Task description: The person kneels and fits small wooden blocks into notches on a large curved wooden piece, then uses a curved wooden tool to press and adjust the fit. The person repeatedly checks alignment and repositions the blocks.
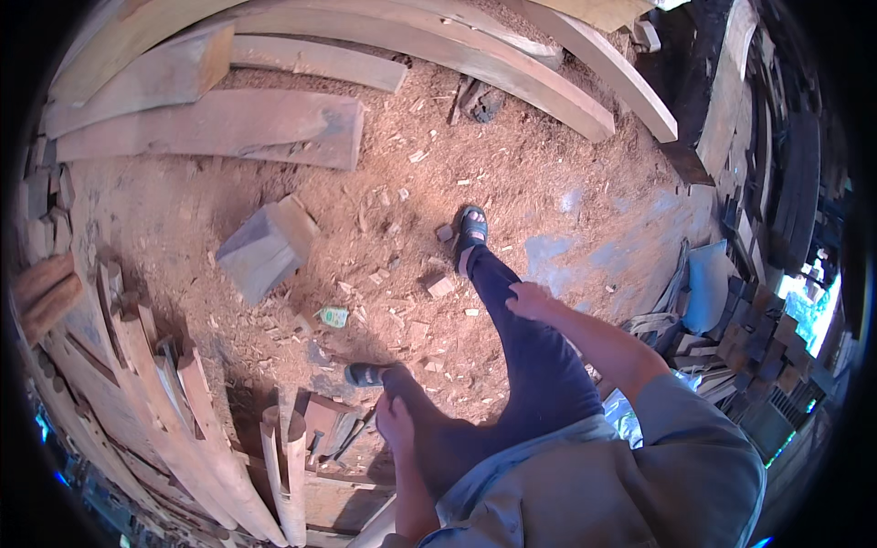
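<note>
I look straight down at my own legs in dark trousers as I stand on sawdust-covered ground [512, 173]. My left hand [395, 422] hangs beside my left thigh, fingers loosely curled, holding nothing. My right hand [530, 300] rests against my right leg near the knee, also with nothing in it. My right foot [471, 226] in a sandal is stepped forward; my left foot [365, 374] is further back. A grey wooden block [267, 247] lies on the ground ahead and left of my feet.
Long planks [219, 128] and curved boards [548, 73] lie across the far ground. Curved wooden slats [164, 393] lean in a stack at the lower left. Stacked timber offcuts [758, 310] fill the right side. Small wood scraps and a green wrapper [334, 316] litter the sawdust.
</note>
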Action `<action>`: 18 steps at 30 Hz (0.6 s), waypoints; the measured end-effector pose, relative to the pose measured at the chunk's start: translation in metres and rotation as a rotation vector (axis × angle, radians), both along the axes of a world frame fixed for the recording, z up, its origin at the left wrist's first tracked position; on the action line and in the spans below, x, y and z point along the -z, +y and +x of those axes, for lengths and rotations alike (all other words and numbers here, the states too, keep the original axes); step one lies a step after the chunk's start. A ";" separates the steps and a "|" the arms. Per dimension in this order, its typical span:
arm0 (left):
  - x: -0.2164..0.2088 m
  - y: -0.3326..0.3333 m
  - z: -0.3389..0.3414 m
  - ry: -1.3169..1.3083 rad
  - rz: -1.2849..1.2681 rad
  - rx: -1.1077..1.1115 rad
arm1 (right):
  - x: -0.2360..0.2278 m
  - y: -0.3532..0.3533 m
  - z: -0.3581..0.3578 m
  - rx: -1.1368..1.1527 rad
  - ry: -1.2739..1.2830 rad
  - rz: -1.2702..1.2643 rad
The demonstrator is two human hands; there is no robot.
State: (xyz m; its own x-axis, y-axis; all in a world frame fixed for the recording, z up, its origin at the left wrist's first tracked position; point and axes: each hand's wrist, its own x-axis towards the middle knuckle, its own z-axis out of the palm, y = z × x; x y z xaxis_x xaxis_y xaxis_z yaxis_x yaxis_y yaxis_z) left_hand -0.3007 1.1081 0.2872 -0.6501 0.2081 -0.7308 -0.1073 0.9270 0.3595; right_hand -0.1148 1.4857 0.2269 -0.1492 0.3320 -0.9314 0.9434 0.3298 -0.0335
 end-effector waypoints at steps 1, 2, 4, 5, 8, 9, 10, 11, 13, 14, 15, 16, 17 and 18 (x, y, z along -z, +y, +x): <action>0.014 0.042 0.003 0.003 0.108 -0.007 | 0.019 0.030 -0.001 -0.013 0.009 0.008; 0.027 0.082 0.006 -0.059 0.244 -0.083 | 0.040 0.058 -0.001 -0.027 0.013 0.018; 0.017 0.176 -0.005 -0.201 0.385 -0.144 | 0.111 0.103 0.012 -0.207 0.151 0.170; 0.019 0.210 -0.009 -0.272 0.418 -0.133 | 0.169 0.124 0.029 -0.562 0.191 0.249; 0.042 0.276 -0.021 -0.319 0.476 -0.009 | 0.232 0.204 -0.041 0.375 0.091 0.250; 0.055 0.289 -0.026 -0.309 0.492 0.047 | 0.235 0.222 -0.073 0.511 0.173 0.238; 0.067 0.298 -0.032 -0.280 0.448 0.131 | 0.243 0.237 -0.100 0.652 0.252 0.230; 0.083 0.307 -0.042 -0.258 0.417 0.237 | 0.271 0.250 -0.114 0.684 0.268 0.237; 0.099 0.334 -0.070 -0.178 0.314 0.491 | 0.330 0.285 -0.137 0.730 0.285 0.264; 0.094 0.341 -0.089 -0.204 0.286 0.558 | 0.357 0.295 -0.141 0.749 0.280 0.263; 0.092 0.346 -0.107 -0.222 0.259 0.628 | 0.379 0.306 -0.141 0.691 0.248 0.384; 0.094 0.345 -0.122 -0.214 0.239 0.609 | 0.397 0.315 -0.144 0.633 0.222 0.498; 0.097 0.345 -0.134 -0.200 0.220 0.584 | 0.410 0.322 -0.152 0.566 0.199 0.611; 0.097 0.348 -0.140 -0.191 0.131 0.526 | 0.410 0.320 -0.178 0.679 0.260 0.548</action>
State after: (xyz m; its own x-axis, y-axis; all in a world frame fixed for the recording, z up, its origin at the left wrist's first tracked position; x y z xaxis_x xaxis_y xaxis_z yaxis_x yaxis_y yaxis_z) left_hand -0.4404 1.4559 0.1899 -0.2935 0.5647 -0.7713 0.2821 0.8221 0.4945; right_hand -0.2931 1.8054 -0.1828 0.0563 0.8114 -0.5818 0.9253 -0.2612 -0.2749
